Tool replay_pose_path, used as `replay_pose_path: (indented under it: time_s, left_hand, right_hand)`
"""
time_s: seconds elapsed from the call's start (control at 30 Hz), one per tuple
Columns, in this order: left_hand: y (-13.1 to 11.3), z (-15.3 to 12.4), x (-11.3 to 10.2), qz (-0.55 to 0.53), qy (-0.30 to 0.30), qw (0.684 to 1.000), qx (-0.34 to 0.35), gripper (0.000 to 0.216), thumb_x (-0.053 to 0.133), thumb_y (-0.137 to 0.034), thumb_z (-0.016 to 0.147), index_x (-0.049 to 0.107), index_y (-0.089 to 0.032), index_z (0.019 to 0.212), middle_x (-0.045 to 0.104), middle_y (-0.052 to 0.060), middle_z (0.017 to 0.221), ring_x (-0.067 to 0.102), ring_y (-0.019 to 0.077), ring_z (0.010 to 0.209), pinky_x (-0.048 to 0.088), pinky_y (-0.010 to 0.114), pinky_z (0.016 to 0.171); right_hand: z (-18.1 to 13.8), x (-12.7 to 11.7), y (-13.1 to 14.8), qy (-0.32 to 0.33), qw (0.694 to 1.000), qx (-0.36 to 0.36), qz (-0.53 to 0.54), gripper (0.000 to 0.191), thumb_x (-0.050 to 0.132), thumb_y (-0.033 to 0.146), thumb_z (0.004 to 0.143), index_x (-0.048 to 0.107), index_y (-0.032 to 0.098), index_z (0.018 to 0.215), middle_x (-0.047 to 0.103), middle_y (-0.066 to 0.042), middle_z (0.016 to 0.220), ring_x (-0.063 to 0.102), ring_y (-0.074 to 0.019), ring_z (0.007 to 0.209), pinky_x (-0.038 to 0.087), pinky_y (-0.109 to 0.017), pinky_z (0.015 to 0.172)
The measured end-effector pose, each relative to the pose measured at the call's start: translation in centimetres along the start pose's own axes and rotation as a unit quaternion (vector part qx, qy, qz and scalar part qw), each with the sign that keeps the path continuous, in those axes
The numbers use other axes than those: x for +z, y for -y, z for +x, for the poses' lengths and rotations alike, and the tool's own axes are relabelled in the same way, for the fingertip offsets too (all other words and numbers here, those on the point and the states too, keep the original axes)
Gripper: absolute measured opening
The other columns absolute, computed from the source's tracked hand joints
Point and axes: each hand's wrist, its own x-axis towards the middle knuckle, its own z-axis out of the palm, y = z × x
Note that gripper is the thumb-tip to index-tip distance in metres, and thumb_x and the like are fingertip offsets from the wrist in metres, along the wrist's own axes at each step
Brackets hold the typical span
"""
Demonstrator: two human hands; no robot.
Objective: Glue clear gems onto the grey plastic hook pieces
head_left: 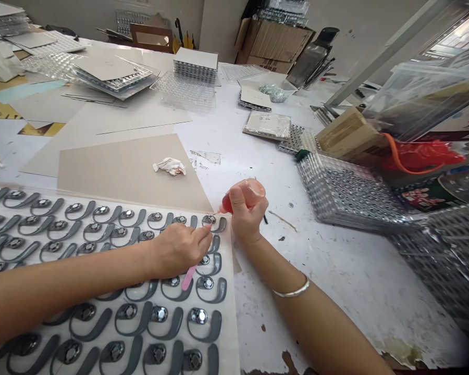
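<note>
My right hand (247,213) is wrapped round a soft squeeze bottle (250,191) with reddish contents, tilted so its thin tip points left. The tip is at a round metallic piece (209,220) with a grey curved part, at the far right corner of a pale sheet (230,312). My left hand (182,249) is closed on a pink flat stick (188,278), whose lower end sticks out below the fingers. Its fingertips are close to that same piece. Rows of similar grey hook-shaped parts with shiny round pieces (198,316) cover the sheet; my left forearm hides some.
Beyond the sheet lie grey cardboard (133,166) and a crumpled white tissue (170,166). A cotton swab (283,221) rests right of my right hand. Stacked clear trays (347,192) line the right side. Further back are card-topped stacks (195,60) and a dark bottle (312,57).
</note>
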Motion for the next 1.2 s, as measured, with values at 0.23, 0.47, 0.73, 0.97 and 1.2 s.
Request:
replay_pose_path:
  time_s: [0.23,0.47,0.73,0.97,1.2]
  left_hand:
    - [-0.1,-0.1,0.1,0.001,-0.009,1.0,-0.004,0.018,0.044,0.0,0.085,0.061,-0.007,0.086,0.071,0.014,0.094,0.063,0.0147,0.054,0.052,0.027,0.04]
    - [0.0,-0.1,0.1,-0.001,-0.014,1.0,0.0,0.018,0.044,-0.001,0.085,0.061,-0.007,0.086,0.071,0.015,0.094,0.064,0.0141,0.055,0.052,0.025,0.04]
    - [0.0,-0.1,0.1,0.001,-0.01,1.0,0.0,0.02,0.043,-0.001,0.085,0.062,-0.007,0.085,0.071,0.016,0.097,0.064,0.0139,0.056,0.052,0.024,0.042]
    - [0.0,0.0,-0.1,-0.012,-0.005,1.0,-0.001,0.017,0.045,0.0,0.085,0.061,-0.006,0.086,0.071,0.015,0.096,0.064,0.0149,0.055,0.054,0.027,0.043]
    - [0.0,0.0,-0.1,-0.021,-0.01,1.0,-0.004,0.017,0.045,0.0,0.086,0.061,-0.006,0.087,0.071,0.015,0.093,0.066,0.0157,0.058,0.056,0.028,0.045]
  right_hand:
    - [0.0,0.0,-0.4,0.0,1.0,-0.004,-0.019,0.038,0.063,0.046,0.084,0.047,0.019,0.063,0.047,0.004,0.049,0.048,-0.0112,0.045,0.044,-0.028,0.048]
    - [-0.1,0.0,-0.6,0.004,1.0,0.005,-0.022,0.04,0.063,0.049,0.083,0.046,0.02,0.062,0.048,0.004,0.049,0.048,-0.0112,0.046,0.046,-0.029,0.051]
    - [-0.2,0.2,-0.6,0.0,1.0,-0.001,-0.029,0.041,0.063,0.05,0.083,0.046,0.019,0.062,0.048,0.003,0.051,0.047,-0.0111,0.047,0.047,-0.029,0.052]
    - [-0.3,-0.1,-1.0,-0.01,0.999,-0.008,-0.044,0.035,0.066,0.048,0.081,0.049,0.02,0.067,0.049,0.002,0.054,0.05,-0.0127,0.053,0.047,-0.028,0.053]
    - [-0.3,0.0,-0.8,-0.014,0.998,-0.008,-0.06,0.037,0.065,0.048,0.081,0.049,0.02,0.065,0.05,0.0,0.054,0.052,-0.0139,0.055,0.046,-0.027,0.051]
